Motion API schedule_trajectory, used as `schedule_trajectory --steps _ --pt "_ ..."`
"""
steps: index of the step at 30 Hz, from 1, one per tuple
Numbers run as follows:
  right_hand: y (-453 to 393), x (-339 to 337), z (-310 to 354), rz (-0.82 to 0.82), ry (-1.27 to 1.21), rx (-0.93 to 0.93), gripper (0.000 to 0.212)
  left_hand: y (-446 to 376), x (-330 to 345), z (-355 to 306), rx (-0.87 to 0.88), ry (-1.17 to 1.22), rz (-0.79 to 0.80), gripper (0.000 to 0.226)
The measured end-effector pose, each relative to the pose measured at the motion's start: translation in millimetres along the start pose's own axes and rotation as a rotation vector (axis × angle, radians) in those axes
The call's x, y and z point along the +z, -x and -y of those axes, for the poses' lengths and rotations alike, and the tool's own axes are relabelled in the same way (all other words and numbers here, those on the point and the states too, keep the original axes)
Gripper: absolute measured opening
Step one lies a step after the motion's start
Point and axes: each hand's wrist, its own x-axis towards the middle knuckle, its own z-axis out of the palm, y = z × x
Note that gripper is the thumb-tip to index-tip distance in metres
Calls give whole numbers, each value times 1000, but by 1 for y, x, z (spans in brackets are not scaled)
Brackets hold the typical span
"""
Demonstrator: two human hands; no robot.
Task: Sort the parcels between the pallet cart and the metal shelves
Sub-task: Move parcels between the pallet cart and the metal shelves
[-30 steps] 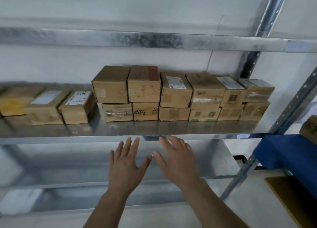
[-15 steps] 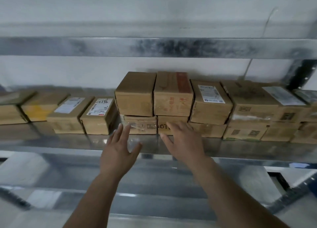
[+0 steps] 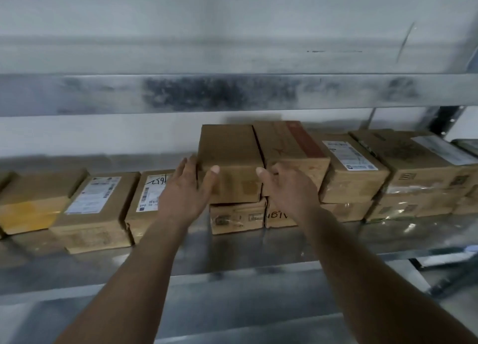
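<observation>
Two hands, left hand (image 3: 186, 188) and right hand (image 3: 285, 186), clasp the top parcel (image 3: 230, 162) with curled fingers; pulling could drag its touching neighbour parcel (image 3: 292, 149) off the shelf (image 3: 232, 250).

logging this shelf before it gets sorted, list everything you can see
plain box: 1, brown, top tier, left end of the stack
red-striped box: 1, brown, right beside it
other stacked boxes: several, brown, further right and underneath
single-layer boxes: about four, brown, one with yellow tape, left
shelf: grey metal, under the boxes
upper beam: grey metal, above
wall: white, behind
left hand: on the plain box's left side
right hand: at its right front corner
</observation>
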Motion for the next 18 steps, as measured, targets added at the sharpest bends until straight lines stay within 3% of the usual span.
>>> schedule_trajectory --steps 6,9,12,15,16,18 --pt "-23 7 23 -19 -109 128 59 -33 0 -4 -81 104 15 52" --pt "-27 13 28 18 -137 157 50 -34 -2 -4 -127 184 46 44" --pt "-24 16 24 67 -306 196 39 -29 -9 -2 -167 416 135 43" --pt "-17 17 13 173 -574 250 12 -14 -13 0 -144 568 188 34" --pt "-13 15 10 212 -649 244 10 -6 -14 0 -134 596 195 34" --pt "-2 10 5 279 -741 165 25 12 -14 -1 -123 658 194 43"
